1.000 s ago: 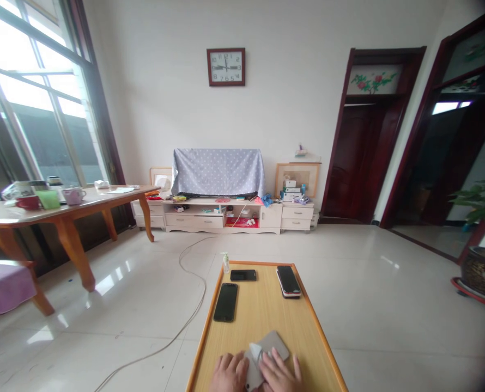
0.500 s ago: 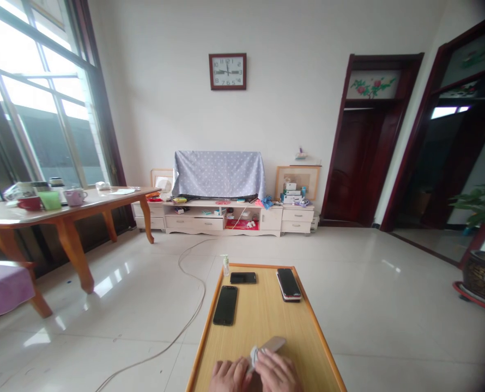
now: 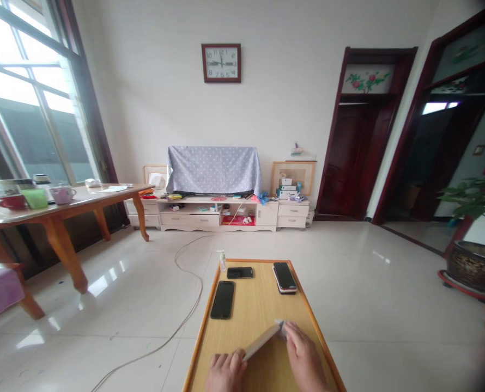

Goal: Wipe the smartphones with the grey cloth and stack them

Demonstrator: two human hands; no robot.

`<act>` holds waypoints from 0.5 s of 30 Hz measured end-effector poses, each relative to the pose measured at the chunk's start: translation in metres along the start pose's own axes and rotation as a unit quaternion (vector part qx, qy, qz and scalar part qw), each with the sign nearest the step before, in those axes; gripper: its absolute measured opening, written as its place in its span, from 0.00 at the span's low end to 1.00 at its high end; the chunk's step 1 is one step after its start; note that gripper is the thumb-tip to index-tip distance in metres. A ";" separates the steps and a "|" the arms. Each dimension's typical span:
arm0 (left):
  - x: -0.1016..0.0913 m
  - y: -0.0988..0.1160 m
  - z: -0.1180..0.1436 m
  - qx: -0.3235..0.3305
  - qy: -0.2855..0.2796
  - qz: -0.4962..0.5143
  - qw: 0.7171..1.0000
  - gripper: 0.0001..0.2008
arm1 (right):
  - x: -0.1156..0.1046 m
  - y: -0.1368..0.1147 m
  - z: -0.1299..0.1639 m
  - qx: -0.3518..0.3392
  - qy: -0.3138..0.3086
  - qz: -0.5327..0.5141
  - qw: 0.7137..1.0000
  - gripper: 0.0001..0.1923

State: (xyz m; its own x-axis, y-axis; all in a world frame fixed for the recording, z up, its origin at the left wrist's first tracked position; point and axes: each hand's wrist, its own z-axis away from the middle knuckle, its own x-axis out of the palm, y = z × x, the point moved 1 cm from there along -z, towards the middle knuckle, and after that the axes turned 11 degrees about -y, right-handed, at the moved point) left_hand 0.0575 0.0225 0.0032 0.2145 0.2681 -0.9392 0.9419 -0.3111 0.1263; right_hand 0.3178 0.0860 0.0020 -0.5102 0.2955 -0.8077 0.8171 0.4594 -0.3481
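Near the front of the small wooden table (image 3: 262,305), my left hand (image 3: 226,370) is closed around the lower end of a thin, pale phone (image 3: 262,343), tilted with its edge towards me. At its upper far end, my right hand (image 3: 302,351) pinches a small grey-white cloth (image 3: 281,325) against the phone. My fingers partly cover the cloth. Farther up the table lie a dark phone (image 3: 223,300) on the left and another phone (image 3: 240,273) set crosswise. A stack of phones (image 3: 284,276) lies at the far right.
A small pump bottle (image 3: 222,262) stands at the table's far left corner. A cable (image 3: 196,305) runs over the floor on the left. Beyond are a dining table (image 3: 54,209) with cups, a low white cabinet (image 3: 201,219) and a potted plant (image 3: 475,267) at the right.
My right hand and the cloth have moved right, to the phone's far end. The phone has turned more edge-on, and the view has shifted slightly.
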 end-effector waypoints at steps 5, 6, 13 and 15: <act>-0.026 0.007 -0.002 -0.031 -0.043 0.102 0.993 0.15 | -0.017 -0.003 0.007 0.059 -0.042 0.057 0.996 0.23; -0.028 0.008 -0.003 -0.044 -0.045 0.132 0.989 0.15 | -0.022 -0.007 0.008 0.062 -0.043 0.069 0.995 0.25; -0.053 0.022 -0.025 -0.093 -0.082 0.341 0.932 0.21 | -0.044 -0.050 0.001 -0.040 -0.165 0.055 0.984 0.45; -0.066 0.028 -0.036 -0.096 -0.099 0.390 0.910 0.22 | -0.049 -0.058 -0.007 -0.059 -0.196 0.041 0.978 0.49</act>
State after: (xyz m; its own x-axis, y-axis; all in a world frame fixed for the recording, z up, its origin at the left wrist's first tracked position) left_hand 0.0785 0.0288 0.0799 0.8046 -0.1428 -0.5764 0.5545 -0.1665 0.8153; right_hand 0.2934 0.0503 0.0650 -0.2835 0.0028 -0.9590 0.8026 0.5480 -0.2357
